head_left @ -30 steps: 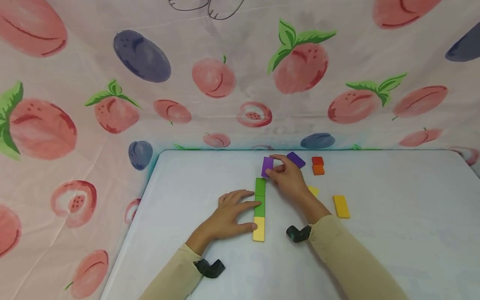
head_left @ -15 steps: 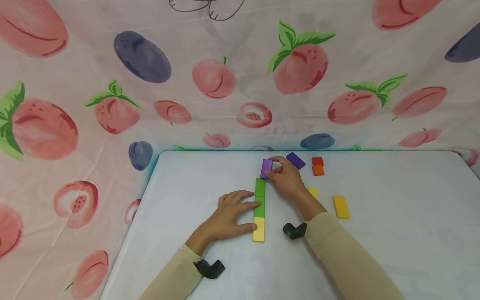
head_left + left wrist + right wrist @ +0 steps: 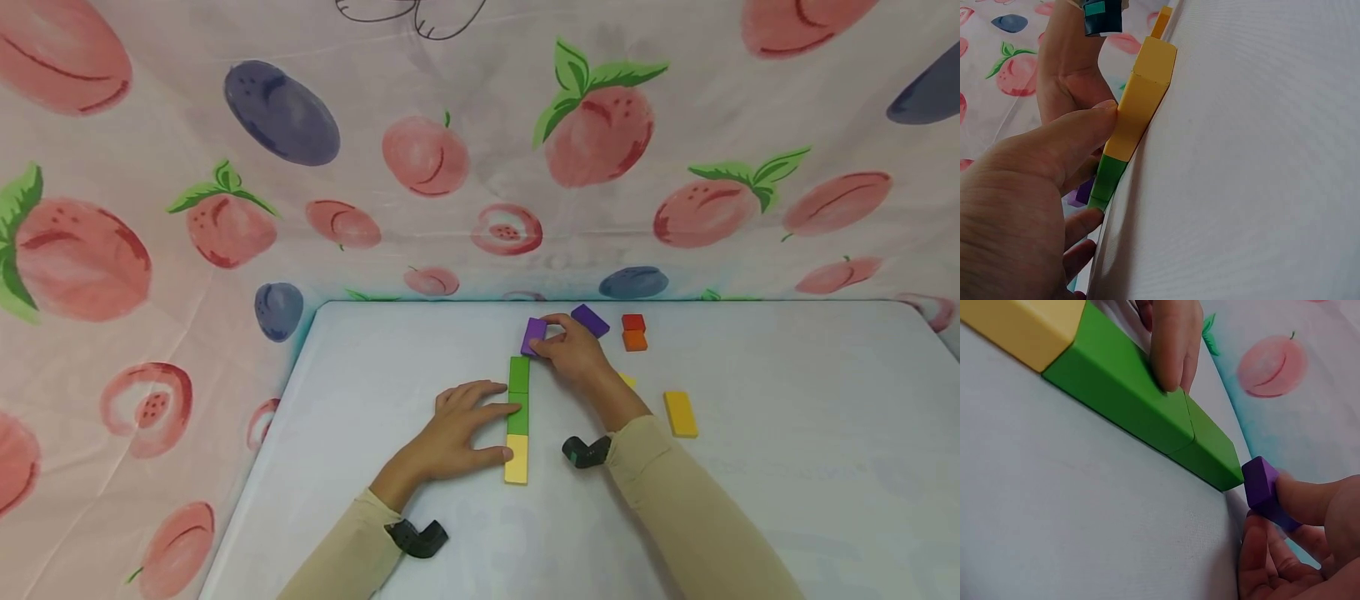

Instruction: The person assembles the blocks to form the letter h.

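Observation:
Two green blocks (image 3: 518, 396) and a pale yellow block (image 3: 516, 459) lie end to end in a straight line on the white table. My left hand (image 3: 465, 433) rests along their left side, fingers extended: the thumb touches the yellow block and the index fingertip lies on the nearer green one. Between thumb and fingers my right hand (image 3: 581, 354) pinches a purple block (image 3: 1265, 490). It is held at the far end of the row, slightly tilted, its near end close to the farther green block (image 3: 1217, 447).
A second purple block (image 3: 590, 321) lies just beyond my right hand. To its right are a red block (image 3: 633, 322) and an orange block (image 3: 634, 341), touching. A deeper yellow block (image 3: 680, 414) lies right of my forearm, and another yellow piece (image 3: 628, 381) is partly hidden by my wrist.
My right hand has brought the purple block slightly nearer the green end of the row, and its forearm has shifted a little left. The left hand and the row have stayed still.

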Action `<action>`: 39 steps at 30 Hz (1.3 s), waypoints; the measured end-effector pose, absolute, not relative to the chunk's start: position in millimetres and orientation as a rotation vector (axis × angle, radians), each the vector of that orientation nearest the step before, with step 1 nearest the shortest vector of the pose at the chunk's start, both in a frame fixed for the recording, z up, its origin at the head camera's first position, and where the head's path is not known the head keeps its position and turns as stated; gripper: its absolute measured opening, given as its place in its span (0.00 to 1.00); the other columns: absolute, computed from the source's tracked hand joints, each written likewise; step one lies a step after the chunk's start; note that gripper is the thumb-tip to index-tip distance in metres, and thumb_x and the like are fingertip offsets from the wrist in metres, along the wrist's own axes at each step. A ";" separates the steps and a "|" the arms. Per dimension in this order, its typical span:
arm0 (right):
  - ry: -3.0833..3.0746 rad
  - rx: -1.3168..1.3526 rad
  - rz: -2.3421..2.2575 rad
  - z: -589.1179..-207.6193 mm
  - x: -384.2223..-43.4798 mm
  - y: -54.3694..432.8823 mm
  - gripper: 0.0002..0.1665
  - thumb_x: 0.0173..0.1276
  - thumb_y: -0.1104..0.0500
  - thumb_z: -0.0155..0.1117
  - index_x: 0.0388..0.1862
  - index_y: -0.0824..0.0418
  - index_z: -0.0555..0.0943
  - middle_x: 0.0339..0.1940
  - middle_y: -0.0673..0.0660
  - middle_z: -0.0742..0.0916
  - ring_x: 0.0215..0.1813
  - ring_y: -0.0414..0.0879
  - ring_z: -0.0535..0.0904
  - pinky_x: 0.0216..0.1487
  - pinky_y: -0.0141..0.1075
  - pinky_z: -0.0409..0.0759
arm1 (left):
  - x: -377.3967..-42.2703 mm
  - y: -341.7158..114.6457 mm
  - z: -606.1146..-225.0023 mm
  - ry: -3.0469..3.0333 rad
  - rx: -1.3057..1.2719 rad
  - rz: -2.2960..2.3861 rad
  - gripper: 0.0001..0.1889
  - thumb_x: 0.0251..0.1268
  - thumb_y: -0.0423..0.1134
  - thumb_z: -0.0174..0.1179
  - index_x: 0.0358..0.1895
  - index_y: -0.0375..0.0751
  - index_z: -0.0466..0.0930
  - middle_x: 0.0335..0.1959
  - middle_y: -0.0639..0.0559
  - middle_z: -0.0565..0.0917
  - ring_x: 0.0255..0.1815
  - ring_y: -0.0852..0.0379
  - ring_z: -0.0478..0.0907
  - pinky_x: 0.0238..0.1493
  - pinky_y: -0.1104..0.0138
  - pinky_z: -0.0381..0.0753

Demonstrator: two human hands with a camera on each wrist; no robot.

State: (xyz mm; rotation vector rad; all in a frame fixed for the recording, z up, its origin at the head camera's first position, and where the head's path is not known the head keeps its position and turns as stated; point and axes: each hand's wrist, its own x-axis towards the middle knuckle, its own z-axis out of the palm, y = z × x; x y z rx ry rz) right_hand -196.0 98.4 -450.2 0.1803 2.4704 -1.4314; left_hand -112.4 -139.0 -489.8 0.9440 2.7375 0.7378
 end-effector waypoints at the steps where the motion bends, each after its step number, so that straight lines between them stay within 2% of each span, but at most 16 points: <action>1: 2.472 0.184 -1.429 -450.3 -196.3 98.5 0.31 0.73 0.52 0.66 0.73 0.54 0.72 0.45 0.60 0.84 0.44 0.51 0.79 0.46 0.38 0.77 | -112.4 -138.9 -490.0 2.737 0.946 0.738 0.33 0.65 0.66 0.61 0.73 0.67 0.72 0.78 0.56 0.65 0.81 0.53 0.55 0.76 0.42 0.51; 7: 2.496 0.214 -1.393 -451.3 -199.8 96.6 0.32 0.73 0.52 0.66 0.74 0.54 0.71 0.47 0.61 0.85 0.45 0.52 0.80 0.47 0.39 0.79 | -112.4 -138.9 -489.9 2.736 0.942 0.737 0.33 0.65 0.66 0.61 0.73 0.67 0.72 0.79 0.56 0.64 0.81 0.53 0.54 0.76 0.42 0.50; 13: 2.499 0.258 -1.382 -449.4 -201.4 90.7 0.33 0.72 0.51 0.67 0.73 0.56 0.71 0.53 0.64 0.87 0.52 0.56 0.83 0.55 0.45 0.82 | -112.0 -139.5 -489.7 2.742 0.955 0.748 0.33 0.65 0.65 0.62 0.73 0.67 0.72 0.78 0.56 0.65 0.81 0.52 0.55 0.75 0.42 0.50; 26: 2.650 0.271 -1.191 -452.2 -203.5 83.4 0.33 0.70 0.46 0.69 0.71 0.53 0.74 0.54 0.62 0.88 0.57 0.57 0.83 0.61 0.52 0.79 | -111.6 -139.1 -490.3 2.726 0.958 0.773 0.33 0.65 0.66 0.61 0.73 0.67 0.72 0.78 0.56 0.64 0.81 0.53 0.55 0.75 0.41 0.50; 34: 2.681 0.217 -1.034 -450.5 -205.6 84.2 0.33 0.72 0.44 0.66 0.72 0.52 0.75 0.71 0.61 0.79 0.71 0.61 0.74 0.70 0.56 0.72 | -111.1 -139.4 -490.0 2.729 0.945 0.766 0.33 0.64 0.66 0.61 0.73 0.69 0.71 0.78 0.57 0.64 0.81 0.53 0.54 0.76 0.42 0.50; 37: 2.660 0.192 -1.013 -450.2 -207.7 85.1 0.33 0.73 0.42 0.64 0.73 0.52 0.73 0.71 0.62 0.79 0.71 0.61 0.73 0.71 0.57 0.71 | -111.3 -139.8 -489.3 2.731 0.940 0.755 0.33 0.64 0.66 0.61 0.73 0.69 0.71 0.78 0.57 0.64 0.81 0.54 0.54 0.76 0.42 0.50; 39: 2.647 0.164 -1.015 -451.1 -209.6 87.3 0.33 0.74 0.42 0.62 0.74 0.52 0.72 0.67 0.62 0.81 0.68 0.60 0.76 0.70 0.57 0.72 | -111.4 -139.7 -489.0 2.737 0.945 0.745 0.33 0.65 0.66 0.61 0.73 0.68 0.71 0.78 0.57 0.64 0.81 0.54 0.54 0.76 0.43 0.50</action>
